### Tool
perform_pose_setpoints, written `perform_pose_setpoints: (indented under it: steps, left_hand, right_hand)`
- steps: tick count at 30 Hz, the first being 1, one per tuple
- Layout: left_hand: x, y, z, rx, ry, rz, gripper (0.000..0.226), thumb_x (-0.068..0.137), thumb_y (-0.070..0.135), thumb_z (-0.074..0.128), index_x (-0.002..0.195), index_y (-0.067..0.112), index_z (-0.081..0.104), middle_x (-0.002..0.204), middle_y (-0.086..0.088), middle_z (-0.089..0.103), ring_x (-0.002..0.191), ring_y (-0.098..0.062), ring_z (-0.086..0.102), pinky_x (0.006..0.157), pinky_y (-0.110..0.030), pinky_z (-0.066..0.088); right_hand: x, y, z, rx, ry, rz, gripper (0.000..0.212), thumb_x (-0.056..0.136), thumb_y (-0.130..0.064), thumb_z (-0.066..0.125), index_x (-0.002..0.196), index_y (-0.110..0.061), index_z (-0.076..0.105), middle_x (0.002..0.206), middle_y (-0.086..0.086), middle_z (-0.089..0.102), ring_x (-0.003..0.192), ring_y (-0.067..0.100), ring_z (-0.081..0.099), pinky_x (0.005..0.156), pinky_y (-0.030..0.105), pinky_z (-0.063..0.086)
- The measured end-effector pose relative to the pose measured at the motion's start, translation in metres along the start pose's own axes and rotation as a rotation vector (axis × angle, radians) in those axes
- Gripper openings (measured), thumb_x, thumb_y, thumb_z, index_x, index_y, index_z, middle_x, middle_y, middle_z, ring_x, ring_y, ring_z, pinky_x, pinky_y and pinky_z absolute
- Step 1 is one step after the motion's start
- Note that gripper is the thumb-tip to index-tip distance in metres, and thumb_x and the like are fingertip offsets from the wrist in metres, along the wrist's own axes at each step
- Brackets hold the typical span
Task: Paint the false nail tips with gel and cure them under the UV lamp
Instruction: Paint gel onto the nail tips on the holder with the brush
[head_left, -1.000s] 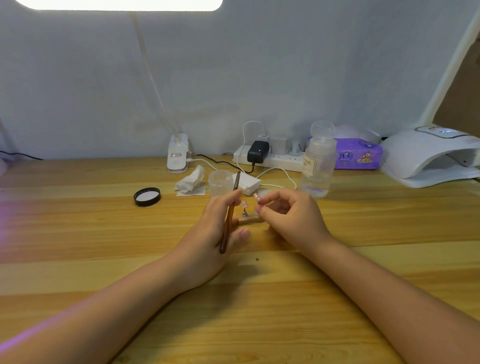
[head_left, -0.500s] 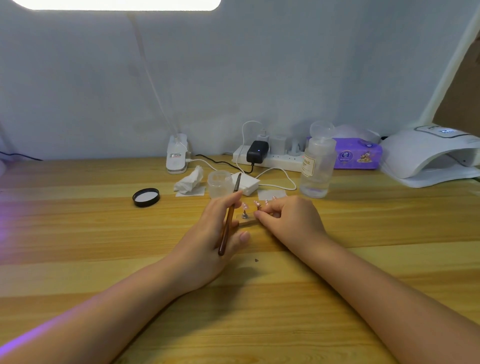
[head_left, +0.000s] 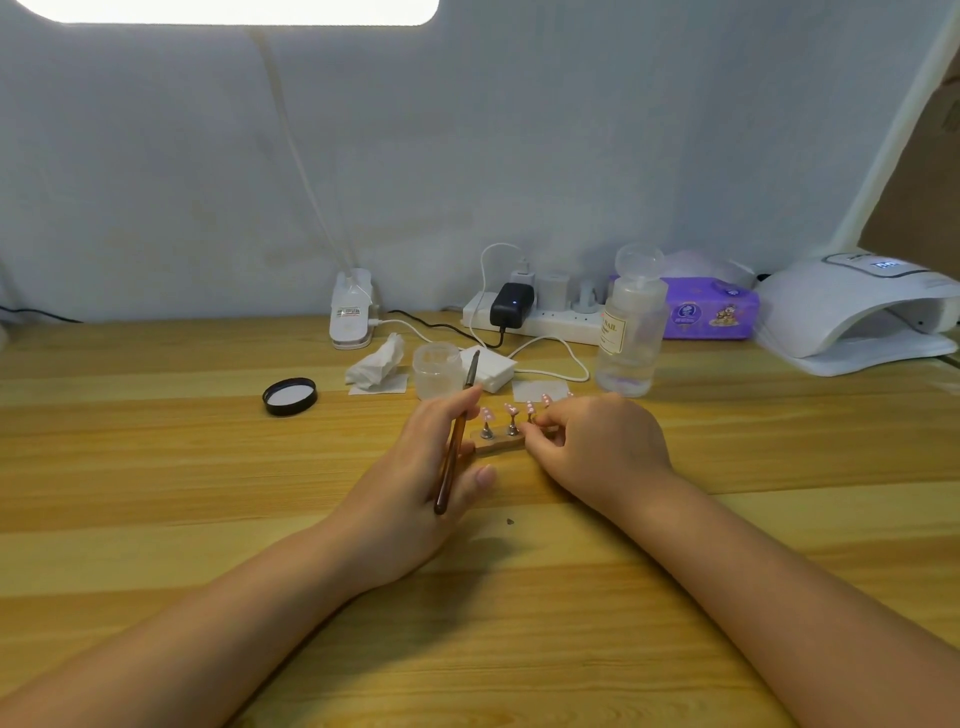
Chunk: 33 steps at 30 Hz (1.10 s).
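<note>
A small wooden holder (head_left: 500, 442) lies on the table with several pink false nail tips (head_left: 510, 409) standing on metal pegs. My left hand (head_left: 415, 467) holds a brown gel brush (head_left: 455, 440) between thumb and fingers, its tip pointing up and away, just left of the holder. My right hand (head_left: 597, 447) pinches the right end of the holder, its fingers covering that part. The white UV lamp (head_left: 857, 317) stands at the far right, its opening facing left.
Behind the holder are a clear jar (head_left: 437, 370), a black lid (head_left: 289, 396), crumpled tissue (head_left: 378, 364), a clear liquid bottle (head_left: 631, 332), a white pad stack (head_left: 488, 368), a power strip (head_left: 540, 319) with cables, and a purple wipes pack (head_left: 711, 314).
My right hand has come down from a raised pinch to the holder's right end on the table. More nail tips now show on the holder. The left hand has barely moved.
</note>
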<state>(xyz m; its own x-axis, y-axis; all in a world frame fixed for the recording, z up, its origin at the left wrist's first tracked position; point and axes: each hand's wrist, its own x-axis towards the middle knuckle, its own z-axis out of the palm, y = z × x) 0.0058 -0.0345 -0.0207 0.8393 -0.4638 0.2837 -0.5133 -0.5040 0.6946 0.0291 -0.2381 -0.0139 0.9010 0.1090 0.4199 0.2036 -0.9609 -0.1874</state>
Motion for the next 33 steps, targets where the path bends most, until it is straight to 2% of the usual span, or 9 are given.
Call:
perform_pose_setpoints:
  steps: [3,7,12,16,19,24,27,30,33]
  left_hand:
    - [0.000,0.000,0.000,-0.013,-0.004,0.004,0.075,0.077,0.064,0.045,0.146,0.047,0.019,0.136,0.025,0.033,0.121,0.013,0.046,0.096,-0.013,0.042]
    - [0.000,-0.002,0.001,-0.005,-0.007,0.011,0.075,0.079,0.064,0.045,0.147,0.045,0.020,0.138,0.023,0.034,0.125,0.005,0.047,0.103,-0.025,0.045]
    - [0.000,-0.002,0.001,-0.014,-0.005,0.016,0.077,0.076,0.074,0.041,0.146,0.048,0.020,0.136,0.026,0.035,0.124,0.006,0.048,0.104,-0.031,0.046]
    - [0.000,-0.001,0.001,-0.012,-0.009,0.023,0.068,0.075,0.077,0.039,0.138,0.059,0.017,0.131,0.036,0.032,0.124,0.007,0.048,0.105,-0.031,0.046]
    - [0.000,-0.001,0.001,-0.006,-0.010,0.016,0.066,0.074,0.078,0.038,0.135,0.064,0.015,0.134,0.031,0.034,0.126,0.007,0.047,0.105,-0.031,0.045]
    - [0.001,-0.001,0.001,-0.007,-0.008,0.005,0.065,0.074,0.074,0.039,0.134,0.064,0.015,0.140,0.026,0.034,0.126,0.010,0.044,0.104,-0.024,0.044]
    - [0.000,0.001,0.001,-0.032,0.046,0.009,0.063,0.075,0.070,0.041,0.134,0.057,0.022,0.138,0.019,0.040,0.124,0.008,0.048,0.101,-0.020,0.045]
    - [-0.003,0.005,0.000,-0.022,0.147,0.078,0.051,0.086,0.061,0.045,0.133,0.045,0.036,0.131,0.014,0.049,0.117,0.005,0.055,0.093,-0.009,0.044]
    - [-0.005,0.010,-0.002,-0.025,0.253,0.196,0.031,0.093,0.047,0.050,0.120,0.032,0.055,0.115,0.008,0.060,0.106,-0.004,0.062,0.088,-0.015,0.048]
  right_hand:
    - [0.001,0.002,0.002,0.039,-0.001,0.035,0.036,0.093,-0.050,0.045,0.097,-0.026,0.072,0.084,-0.005,0.070,0.079,0.016,0.060,0.063,0.031,0.051]
    - [0.002,0.003,0.005,0.096,0.004,0.082,0.034,0.092,-0.050,0.048,0.094,-0.027,0.073,0.080,-0.004,0.069,0.077,0.018,0.059,0.059,0.029,0.048]
    - [0.002,0.001,0.005,0.133,-0.017,0.076,0.027,0.092,-0.046,0.052,0.100,-0.030,0.072,0.085,-0.006,0.070,0.080,0.016,0.060,0.060,0.029,0.047]
    - [0.002,0.001,0.005,0.145,-0.013,0.079,0.023,0.092,-0.042,0.054,0.101,-0.030,0.072,0.087,-0.006,0.070,0.081,0.017,0.060,0.062,0.030,0.049]
    - [0.000,0.000,0.006,0.145,-0.001,0.075,0.022,0.092,-0.039,0.054,0.099,-0.029,0.072,0.086,-0.006,0.070,0.080,0.017,0.059,0.062,0.031,0.049]
    - [-0.002,-0.001,0.005,0.182,0.054,0.026,0.017,0.090,-0.033,0.057,0.093,-0.028,0.072,0.078,-0.006,0.066,0.071,0.014,0.054,0.055,0.029,0.042]
    - [-0.004,-0.002,0.004,0.226,0.099,0.011,0.013,0.088,-0.033,0.060,0.089,-0.026,0.071,0.071,-0.009,0.061,0.067,0.012,0.053,0.054,0.030,0.043]
    - [-0.004,-0.002,0.003,0.388,0.164,0.040,0.006,0.085,-0.026,0.065,0.085,-0.022,0.069,0.068,-0.012,0.061,0.064,0.008,0.057,0.057,0.031,0.049]
    - [-0.004,-0.002,0.004,0.552,0.212,0.065,0.004,0.084,-0.018,0.067,0.081,-0.020,0.068,0.066,-0.016,0.060,0.064,0.003,0.060,0.057,0.017,0.048]
